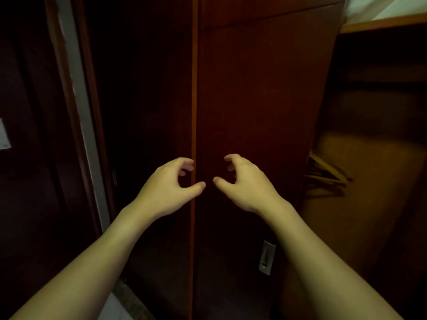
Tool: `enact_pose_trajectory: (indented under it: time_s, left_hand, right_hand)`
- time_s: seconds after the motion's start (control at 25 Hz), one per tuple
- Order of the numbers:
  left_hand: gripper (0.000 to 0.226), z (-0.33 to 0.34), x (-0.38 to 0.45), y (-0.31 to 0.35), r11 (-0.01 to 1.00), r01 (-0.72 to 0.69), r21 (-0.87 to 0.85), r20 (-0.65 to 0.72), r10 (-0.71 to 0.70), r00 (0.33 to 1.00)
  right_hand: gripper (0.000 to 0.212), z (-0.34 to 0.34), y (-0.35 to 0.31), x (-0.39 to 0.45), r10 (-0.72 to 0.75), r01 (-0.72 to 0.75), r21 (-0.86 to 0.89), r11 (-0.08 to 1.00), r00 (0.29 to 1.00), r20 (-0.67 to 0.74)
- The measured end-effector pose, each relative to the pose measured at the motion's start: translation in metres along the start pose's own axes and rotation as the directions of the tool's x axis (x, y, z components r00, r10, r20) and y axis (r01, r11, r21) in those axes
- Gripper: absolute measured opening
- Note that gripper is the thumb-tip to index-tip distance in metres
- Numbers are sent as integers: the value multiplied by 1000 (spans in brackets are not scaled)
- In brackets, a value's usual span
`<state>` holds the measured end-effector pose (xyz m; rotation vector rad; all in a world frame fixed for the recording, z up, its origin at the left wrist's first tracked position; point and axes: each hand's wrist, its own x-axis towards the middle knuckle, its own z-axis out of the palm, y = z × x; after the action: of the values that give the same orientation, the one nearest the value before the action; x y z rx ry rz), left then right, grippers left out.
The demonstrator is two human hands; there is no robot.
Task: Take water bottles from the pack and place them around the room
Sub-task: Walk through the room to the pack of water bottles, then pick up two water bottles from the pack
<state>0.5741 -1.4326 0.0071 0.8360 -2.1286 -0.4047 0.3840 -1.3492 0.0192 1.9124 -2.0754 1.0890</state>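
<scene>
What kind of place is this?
Probably a dim bedroom or hallway, at a wooden wardrobe: tall sliding-style doors, a recessed metal pull, and hangers in the open section at right. Both hands are empty.

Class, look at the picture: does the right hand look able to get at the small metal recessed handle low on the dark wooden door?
Probably yes. The right hand hovers empty and curled before the dark wooden door; the metal recessed handle sits lower, beside the forearm, with nothing visible between.

The open compartment (pixel 374 139) (right side) is blurred and dim; dark sticks (pixel 323 174) there stay unidentifiable.
</scene>
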Motion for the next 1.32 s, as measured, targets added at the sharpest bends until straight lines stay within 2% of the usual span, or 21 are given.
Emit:
enact_pose_trajectory:
  time_s: [0.16,0.32,0.52,0.68,0.84,0.92,1.12,1.2,1.32]
  left_hand:
    - [83,19,0,-10,1000,16,-12,5,-16,1000]
    - [78,73,-28,-51,999,-5,-53,-100,0,995]
    - [75,231,-140,-186,999,-35,-28,-121,31,992]
    - [77,370,-241,-332,999,46,-21,-99,-48,994]
    - [76,484,-339,-452,993,118,-15,-52,-119,992]
    - [76,529,-376,-489,986,165,-39,-18,-165,986]
    - [72,579,-420,-520,970,243,-30,77,-240,968]
    - [71,592,-437,-531,969,248,-15,104,-246,964]
    - [61,625,-484,-554,962,270,47,204,-274,940]
  right_hand:
    - [72,19,17,0,15,-15,24,1000,1000,-2]
    - [74,81,51,-25,-23,27,52,998,997,-79]
    - [68,263,154,-111,-35,46,84,995,991,-126]
    - [65,437,253,-192,-4,25,150,988,990,-144]
    - [65,579,337,-281,0,10,151,989,998,-65]
    - [65,626,370,-317,14,-13,147,989,1000,-7]
    - [65,670,410,-361,138,-154,171,973,986,98]
    - [68,687,418,-375,149,-172,153,973,977,155]
    - [57,732,434,-409,139,-175,101,979,946,292]
